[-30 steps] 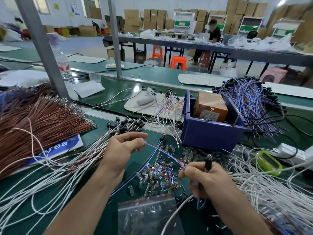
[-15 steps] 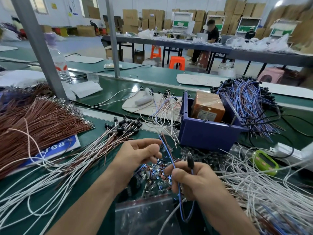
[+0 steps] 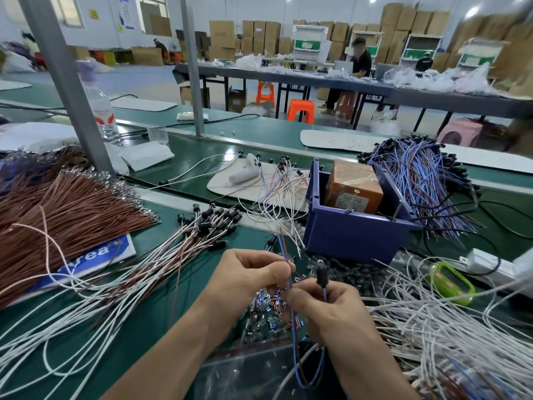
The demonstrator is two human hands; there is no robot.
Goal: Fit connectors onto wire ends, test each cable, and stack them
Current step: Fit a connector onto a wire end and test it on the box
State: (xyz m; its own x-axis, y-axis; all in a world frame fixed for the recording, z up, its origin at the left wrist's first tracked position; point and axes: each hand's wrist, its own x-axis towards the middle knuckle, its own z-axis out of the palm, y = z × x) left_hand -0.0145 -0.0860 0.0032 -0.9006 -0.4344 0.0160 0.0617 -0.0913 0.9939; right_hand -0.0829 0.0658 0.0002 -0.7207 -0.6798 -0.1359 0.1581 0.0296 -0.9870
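A: Big stuff first. Green bench (image 3: 161, 321), brown wire bundle (image 3: 66, 209) far left, white wires (image 3: 450, 336) heaped right, blue bin (image 3: 354, 235) behind the hands with an orange box (image 3: 353, 187) inside.

B: Finished ones?

A: Looks like the blue cable pile (image 3: 418, 180) past the bin. Judgement only.

B: Hands?

A: Left hand (image 3: 248, 280) pinches the upright ends of a blue and brown wire pair (image 3: 284, 252) between thumb and forefinger. Right hand (image 3: 328, 308) sits just beside it, thumb and forefinger pressed on the same pair lower down, other fingers curled around a black plug (image 3: 321, 274) poking up above the fist. The wire loops below both hands.

B: Connectors?

A: Small loose connectors (image 3: 266, 304) scattered on the bench right under the hands.

B: Step?

A: Probably fitting a connector on the wire ends. Keep both tips level, grip close to the ends so they don't splay, push straight, not angled.
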